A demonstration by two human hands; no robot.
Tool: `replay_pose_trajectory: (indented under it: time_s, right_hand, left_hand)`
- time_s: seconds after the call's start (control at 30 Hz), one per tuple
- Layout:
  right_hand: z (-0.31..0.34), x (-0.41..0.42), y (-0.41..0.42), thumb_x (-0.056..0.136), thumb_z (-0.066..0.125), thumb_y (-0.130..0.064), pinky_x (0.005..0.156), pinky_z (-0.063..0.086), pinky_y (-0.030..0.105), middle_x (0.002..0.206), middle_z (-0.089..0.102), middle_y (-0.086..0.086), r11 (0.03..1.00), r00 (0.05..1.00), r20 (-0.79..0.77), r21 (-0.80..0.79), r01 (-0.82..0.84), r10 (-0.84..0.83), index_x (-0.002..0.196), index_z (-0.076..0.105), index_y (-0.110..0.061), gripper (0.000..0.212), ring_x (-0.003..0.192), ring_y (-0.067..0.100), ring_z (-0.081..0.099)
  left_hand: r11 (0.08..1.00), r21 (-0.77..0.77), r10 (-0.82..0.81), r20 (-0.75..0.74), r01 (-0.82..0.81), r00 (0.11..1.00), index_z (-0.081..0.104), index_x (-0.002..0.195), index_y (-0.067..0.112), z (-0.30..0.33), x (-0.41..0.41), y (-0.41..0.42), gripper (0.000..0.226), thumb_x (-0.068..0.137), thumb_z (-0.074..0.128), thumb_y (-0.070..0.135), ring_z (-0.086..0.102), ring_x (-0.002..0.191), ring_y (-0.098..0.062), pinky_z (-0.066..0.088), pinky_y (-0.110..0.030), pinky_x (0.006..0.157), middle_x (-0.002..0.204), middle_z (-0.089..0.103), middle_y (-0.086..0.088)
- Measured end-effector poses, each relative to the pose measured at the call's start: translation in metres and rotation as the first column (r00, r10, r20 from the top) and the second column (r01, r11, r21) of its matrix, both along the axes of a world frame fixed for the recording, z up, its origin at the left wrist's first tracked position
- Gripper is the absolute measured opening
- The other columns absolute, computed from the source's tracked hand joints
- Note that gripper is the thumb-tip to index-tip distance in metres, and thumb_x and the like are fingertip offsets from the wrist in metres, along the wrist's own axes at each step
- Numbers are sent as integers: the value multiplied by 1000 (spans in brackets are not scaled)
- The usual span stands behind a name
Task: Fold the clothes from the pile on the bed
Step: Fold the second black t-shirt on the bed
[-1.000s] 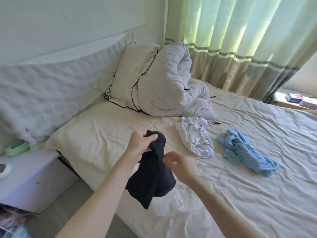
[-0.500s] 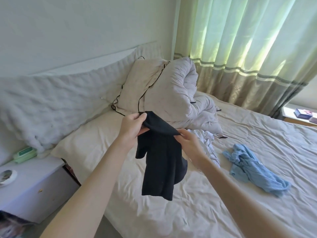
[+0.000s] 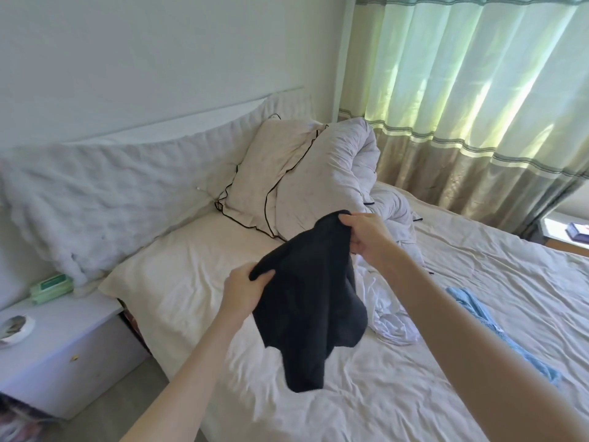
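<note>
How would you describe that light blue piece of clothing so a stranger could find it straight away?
Start at the wide bed under the green curtain. Right of the black garment held in the air lies a white garment; further right is the light blue garment, crumpled on the sheet, the only blue cloth there.

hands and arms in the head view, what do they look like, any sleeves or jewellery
Both arms are bare up to the bottom edge of the frame, with no sleeve in view. The left hand and right hand wear no gloves, and no rings, watch or bracelet show.
</note>
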State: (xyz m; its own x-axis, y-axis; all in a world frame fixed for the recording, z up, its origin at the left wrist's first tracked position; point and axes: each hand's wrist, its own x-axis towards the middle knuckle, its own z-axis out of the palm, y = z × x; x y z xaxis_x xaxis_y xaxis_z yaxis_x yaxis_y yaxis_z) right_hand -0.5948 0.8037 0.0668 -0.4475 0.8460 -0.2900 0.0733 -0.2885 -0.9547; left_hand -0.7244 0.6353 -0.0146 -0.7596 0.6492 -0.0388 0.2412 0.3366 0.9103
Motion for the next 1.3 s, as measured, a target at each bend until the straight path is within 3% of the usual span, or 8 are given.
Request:
replay_pose_trajectory:
  time_s: [0.27,0.37,0.47,0.63,0.8,1.03,1.2,1.3]
  right_hand:
    - [2,-2,-4,95,47,-4,48,53,28,86,63,13,951,988,-155,-308,-41,-7,106,54,0,13,73,21,63]
    - [13,-26,-24,97,44,-3,73,53,33,99,60,17,912,976,-210,-386,-142,63,113,50,2,19,93,28,61]
    - [25,-40,-38,97,44,-2,82,50,35,100,58,18,892,965,-234,-404,-204,115,112,50,3,17,104,30,58]
    - [34,-27,-16,93,54,-8,72,57,33,100,65,17,991,989,-52,20,-134,135,83,58,-9,11,90,24,65]
    - [-13,14,-15,95,53,-24,81,50,20,95,63,0,928,945,262,261,-264,195,95,66,-21,13,90,7,60]
    - [-74,47,-77,91,50,-41,94,48,27,115,66,-8,871,879,-110,235,-431,465,120,59,-21,37,110,8,60]
    - [-66,27,-78,90,59,-6,76,48,28,83,67,13,879,948,-27,384,-283,317,93,63,4,11,79,16,61]
    - [-47,21,-66,90,60,-7,76,54,33,82,72,3,946,959,-148,256,-199,242,94,70,-6,11,78,17,66]
  left_hand:
    - [992,100,115,-409,-81,905,53,124,16,8,-4,-5,38,88,61,26,49,115,-20,35,-24,93,120,53,-1]
    - [987,91,-102,-299,135,949,52,119,22,5,43,8,52,76,68,46,50,109,-10,42,-27,92,114,52,8]
    - [996,85,-13,-34,16,999,54,119,14,9,56,30,53,78,69,44,55,103,-13,45,-25,84,113,57,1]
    - [990,138,-27,28,22,999,61,73,14,31,27,37,18,88,64,23,59,75,-19,41,-24,67,68,61,4]
    - [980,167,-157,283,113,946,70,82,15,65,-2,41,5,86,67,16,66,90,-27,54,-37,82,88,71,-9]
    - [983,161,-135,307,89,942,68,79,9,89,-17,50,9,87,64,10,64,76,-20,51,-31,76,78,68,-8]
    - [978,191,-139,302,83,943,67,73,12,94,-28,38,14,86,65,8,67,63,-12,52,-20,58,63,70,1]
    - [1000,12,-5,-44,6,999,67,83,14,92,-41,25,3,86,66,14,62,81,-16,49,-25,71,80,66,4]
